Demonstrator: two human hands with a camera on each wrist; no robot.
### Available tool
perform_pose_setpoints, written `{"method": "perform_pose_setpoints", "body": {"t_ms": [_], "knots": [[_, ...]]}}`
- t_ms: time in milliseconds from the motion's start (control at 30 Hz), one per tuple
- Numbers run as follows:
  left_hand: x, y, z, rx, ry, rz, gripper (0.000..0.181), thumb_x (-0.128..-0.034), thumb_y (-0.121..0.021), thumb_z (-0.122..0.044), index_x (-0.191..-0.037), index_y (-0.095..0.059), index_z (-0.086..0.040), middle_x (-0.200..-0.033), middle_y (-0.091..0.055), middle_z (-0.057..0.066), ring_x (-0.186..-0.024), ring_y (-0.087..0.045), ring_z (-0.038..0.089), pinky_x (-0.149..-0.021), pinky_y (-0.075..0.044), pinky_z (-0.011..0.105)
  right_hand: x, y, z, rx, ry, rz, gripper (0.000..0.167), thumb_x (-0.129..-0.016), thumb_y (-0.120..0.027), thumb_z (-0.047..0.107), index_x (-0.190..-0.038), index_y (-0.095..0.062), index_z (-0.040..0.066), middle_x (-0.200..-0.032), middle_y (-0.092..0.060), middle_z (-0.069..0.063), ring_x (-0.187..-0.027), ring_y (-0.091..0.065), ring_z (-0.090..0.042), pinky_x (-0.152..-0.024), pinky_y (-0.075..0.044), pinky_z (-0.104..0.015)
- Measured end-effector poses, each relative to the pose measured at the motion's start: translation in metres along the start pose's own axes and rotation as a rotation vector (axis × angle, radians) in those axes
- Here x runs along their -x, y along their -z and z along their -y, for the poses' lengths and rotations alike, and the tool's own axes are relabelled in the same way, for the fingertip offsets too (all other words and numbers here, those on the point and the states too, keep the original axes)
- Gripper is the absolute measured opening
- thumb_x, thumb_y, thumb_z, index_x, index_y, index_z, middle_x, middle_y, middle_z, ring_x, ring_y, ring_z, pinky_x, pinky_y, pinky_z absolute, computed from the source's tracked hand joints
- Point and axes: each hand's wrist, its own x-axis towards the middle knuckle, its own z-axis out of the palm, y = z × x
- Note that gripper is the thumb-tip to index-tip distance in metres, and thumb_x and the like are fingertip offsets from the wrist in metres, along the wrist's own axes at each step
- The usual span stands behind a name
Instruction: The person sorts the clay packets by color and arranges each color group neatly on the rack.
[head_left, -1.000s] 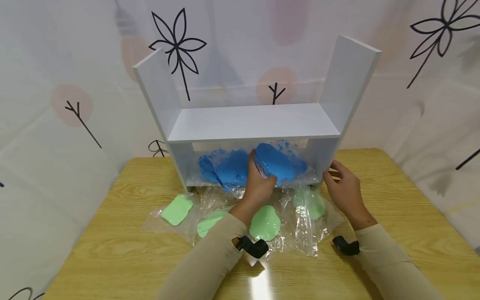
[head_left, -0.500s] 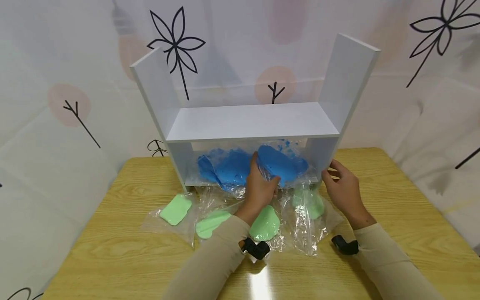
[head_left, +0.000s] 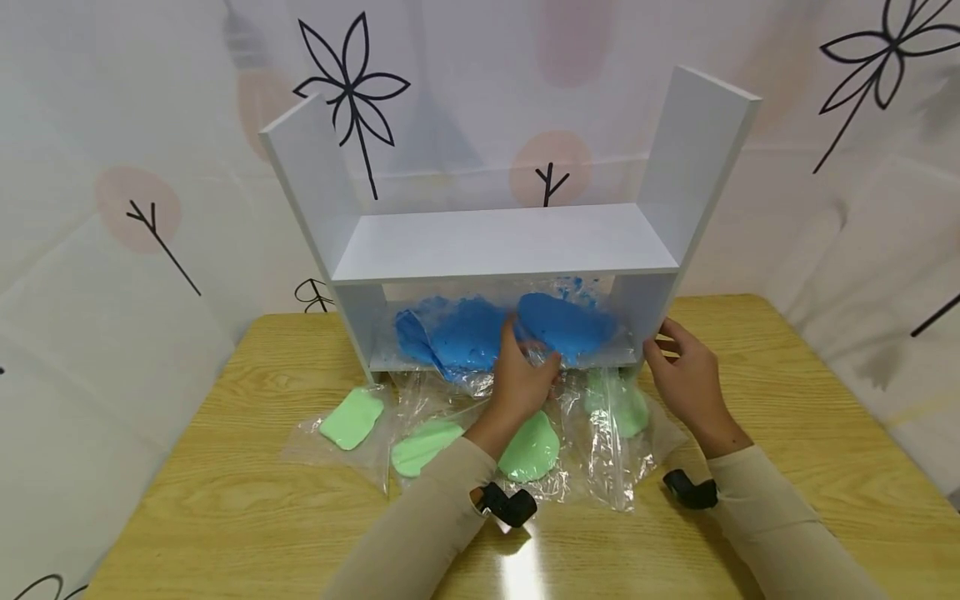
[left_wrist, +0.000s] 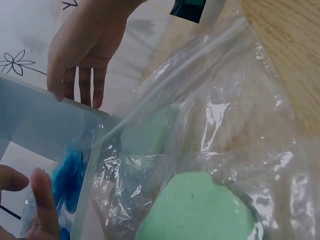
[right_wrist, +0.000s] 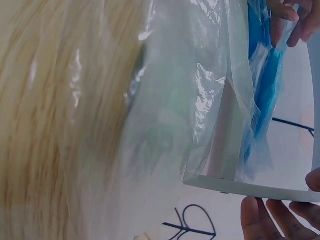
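Inside the lower compartment of the white shelf [head_left: 506, 242], my left hand [head_left: 521, 379] holds the near left edge of a clear bag of blue material [head_left: 566, 323]. Its fingers reach partly under the plastic; in the right wrist view the bag [right_wrist: 267, 90] runs up between the fingers of this hand [right_wrist: 295, 20]. Another blue bag [head_left: 465, 333] lies just left of it. My right hand [head_left: 690, 387] grips the shelf's right side panel low down, with fingers [right_wrist: 272, 220] on the outer face and a fingertip [right_wrist: 315, 180] on the inner face.
Clear bags with flat green pieces [head_left: 352, 419] [head_left: 530, 447] lie on the wooden table [head_left: 225, 483] before the shelf, some overlapping. One bag [head_left: 615, 408] is close to my right hand. A patterned cloth [head_left: 480, 100] hangs behind.
The right-hand blue bag has come down from a raised tilt and lies flatter. My left hand has shifted slightly down and right with it. My right hand keeps its grip on the panel.
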Motion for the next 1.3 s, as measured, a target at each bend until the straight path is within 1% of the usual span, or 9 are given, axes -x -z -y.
{"method": "perform_pose_setpoints", "body": {"t_ms": [133, 267, 433, 500, 567, 667, 900, 1133, 1300], "knots": [[0.008, 0.006, -0.003, 0.016, 0.029, 0.055, 0.091, -0.0933, -0.065, -0.005, -0.161, -0.009, -0.029, -0.141, -0.049, 0.012, -0.082, -0.071, 0.042, -0.056, -0.062, 0.04, 0.0, 0.0, 0.0, 0.002, -0.005, 0.002, 0.045, -0.103, -0.052, 0.019, -0.144, -0.052, 0.001, -0.136, -0.058, -0.027, -0.115, -0.063, -0.045, -0.083, -0.059, -0.027], [0.017, 0.017, -0.006, -0.032, 0.049, 0.088, 0.087, -0.095, -0.062, -0.007, -0.161, -0.011, -0.033, -0.154, -0.039, 0.01, -0.082, -0.072, 0.037, -0.06, -0.062, 0.042, 0.0, 0.0, 0.001, 0.01, -0.012, 0.004, 0.045, -0.103, -0.052, 0.02, -0.144, -0.052, 0.002, -0.136, -0.058, -0.026, -0.115, -0.063, -0.044, -0.086, -0.06, -0.043], [0.027, 0.033, -0.007, -0.072, -0.012, 0.124, 0.078, -0.0974, -0.061, -0.008, -0.16, -0.019, -0.028, -0.157, -0.037, 0.007, -0.078, -0.071, 0.039, -0.064, -0.061, 0.054, 0.0, 0.0, -0.001, 0.006, -0.017, 0.009, 0.045, -0.103, -0.051, 0.021, -0.144, -0.051, 0.002, -0.137, -0.058, -0.026, -0.116, -0.063, -0.045, -0.077, -0.059, -0.02], [0.031, 0.041, -0.008, -0.089, -0.044, 0.131, 0.072, -0.0984, -0.06, -0.008, -0.159, -0.024, -0.025, -0.156, -0.038, 0.007, -0.075, -0.071, 0.038, -0.064, -0.061, 0.054, 0.0, 0.0, -0.001, 0.01, -0.02, 0.011, 0.045, -0.103, -0.051, 0.021, -0.144, -0.051, 0.002, -0.138, -0.058, -0.025, -0.116, -0.063, -0.045, -0.073, -0.049, -0.006], [0.034, 0.049, -0.008, -0.107, -0.074, 0.127, 0.066, -0.099, -0.059, -0.009, -0.156, -0.03, -0.023, -0.153, -0.041, 0.008, -0.073, -0.07, 0.038, -0.062, -0.06, 0.052, 0.0, -0.001, -0.003, 0.011, -0.021, 0.009, 0.045, -0.103, -0.05, 0.021, -0.144, -0.051, 0.001, -0.137, -0.058, -0.025, -0.116, -0.063, -0.045, -0.072, -0.042, -0.001], [0.04, 0.063, -0.009, -0.122, -0.121, 0.106, 0.055, -0.0996, -0.058, -0.009, -0.151, -0.04, -0.019, -0.147, -0.045, 0.01, -0.08, -0.068, 0.04, -0.062, -0.06, 0.052, -0.001, -0.001, -0.003, 0.019, -0.016, 0.003, 0.045, -0.103, -0.05, 0.021, -0.143, -0.052, 0.001, -0.137, -0.058, -0.025, -0.115, -0.063, -0.044, -0.076, -0.047, -0.005], [0.052, 0.108, -0.009, -0.234, -0.278, -0.027, 0.037, -0.0989, -0.059, -0.009, -0.136, -0.057, -0.011, -0.131, -0.055, 0.016, -0.095, -0.063, 0.025, -0.069, -0.057, 0.032, -0.001, -0.002, -0.002, 0.009, -0.01, -0.001, 0.045, -0.103, -0.051, 0.021, -0.143, -0.052, -0.001, -0.136, -0.058, -0.025, -0.115, -0.063, -0.044, -0.075, -0.04, 0.001], [0.057, 0.158, -0.007, -0.277, -0.353, -0.265, 0.028, -0.0984, -0.059, -0.006, -0.126, -0.062, -0.006, -0.12, -0.062, 0.019, -0.09, -0.06, 0.016, -0.072, -0.053, 0.022, -0.001, -0.002, -0.001, 0.01, -0.013, -0.001, 0.047, -0.103, -0.05, 0.021, -0.144, -0.05, -0.001, -0.138, -0.057, -0.026, -0.115, -0.063, -0.044, -0.074, -0.038, 0.002], [0.056, 0.185, 0.0, -0.262, -0.39, -0.422, 0.029, -0.0992, -0.056, -0.004, -0.128, -0.057, 0.0, -0.117, -0.058, 0.02, -0.096, -0.054, 0.012, -0.076, -0.046, 0.019, -0.001, -0.002, -0.002, 0.013, -0.004, -0.002, 0.047, -0.103, -0.05, 0.02, -0.144, -0.05, -0.001, -0.138, -0.056, -0.027, -0.115, -0.062, -0.046, -0.073, -0.037, 0.003]]}}
